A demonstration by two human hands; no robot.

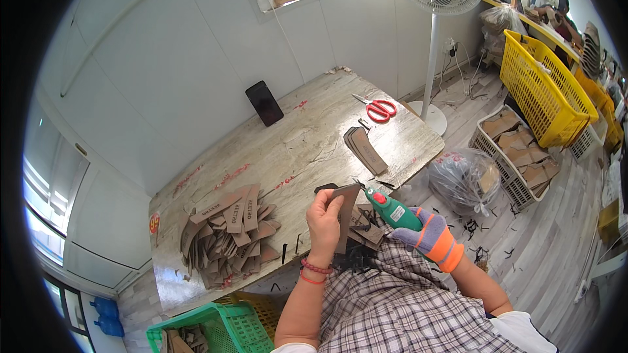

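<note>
My left hand (pixel 324 222), bare, pinches a brown, flat, curved piece (pixel 346 212) near the table's front edge. My right hand (pixel 434 238) wears a purple and orange glove and is wrapped round a green handheld power tool (pixel 394 212) with a red button. The tool's thin dark tip meets the upper end of the piece or lies very close to it; I cannot tell which. More brown pieces (pixel 367 230) lie over my lap, with black scraps among them. A short stack of like pieces (pixel 366 150) rests on the table beyond the tool.
A big heap of brown pieces (pixel 229 238) covers the table's left part. Red-handled scissors (pixel 380 110) and a black phone (pixel 264 103) are at the back. A green basket (pixel 222 327) stands below left. At right are a fan (pixel 433 65), a filled plastic bag (pixel 466 180) and a yellow basket (pixel 546 91).
</note>
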